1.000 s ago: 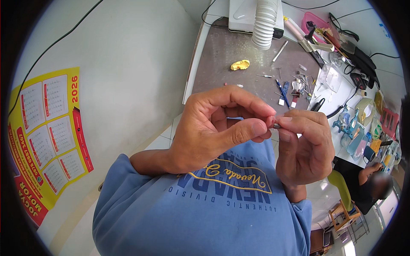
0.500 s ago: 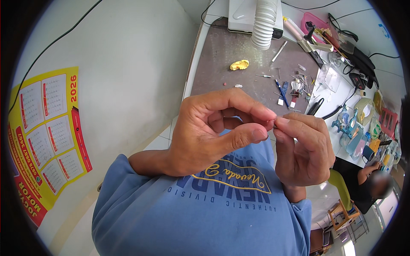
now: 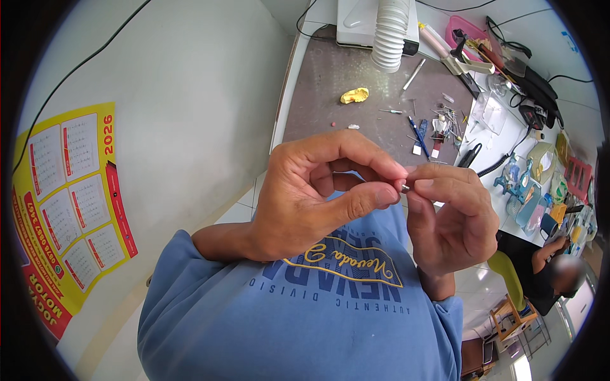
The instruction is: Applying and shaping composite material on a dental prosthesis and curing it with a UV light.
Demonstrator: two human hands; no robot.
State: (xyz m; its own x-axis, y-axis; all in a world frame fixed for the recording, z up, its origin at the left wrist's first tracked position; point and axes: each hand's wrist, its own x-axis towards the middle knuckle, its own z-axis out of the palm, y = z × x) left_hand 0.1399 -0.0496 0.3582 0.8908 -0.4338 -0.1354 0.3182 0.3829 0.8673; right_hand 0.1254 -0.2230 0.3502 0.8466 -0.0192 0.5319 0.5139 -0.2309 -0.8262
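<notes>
In front of my chest, my left hand (image 3: pixel 311 197) and my right hand (image 3: pixel 454 213) meet at the fingertips. A tiny shiny metal piece (image 3: pixel 405 188) shows between them; its kind is too small to make out. My left thumb and index finger pinch it from one side, with the other left fingers curled behind. From the other side my right thumb and index finger close on it. Beyond the hands, a yellow molded lump (image 3: pixel 354 96) and a small white piece (image 3: pixel 353 127) lie on the brown bench top (image 3: pixel 318 82).
A white ribbed hose (image 3: pixel 389 38) hangs over the bench's far edge. Loose burs (image 3: pixel 452 124), a blue pen-like tool (image 3: pixel 419 136) and a white handpiece-like stick (image 3: pixel 413 74) lie at the right. A cluttered white side table holds blue frames (image 3: pixel 521 190). Another person (image 3: pixel 540 273) sits far right.
My right fingers have shifted slightly on the metal piece, and more of it shows now. My left hand has barely moved.
</notes>
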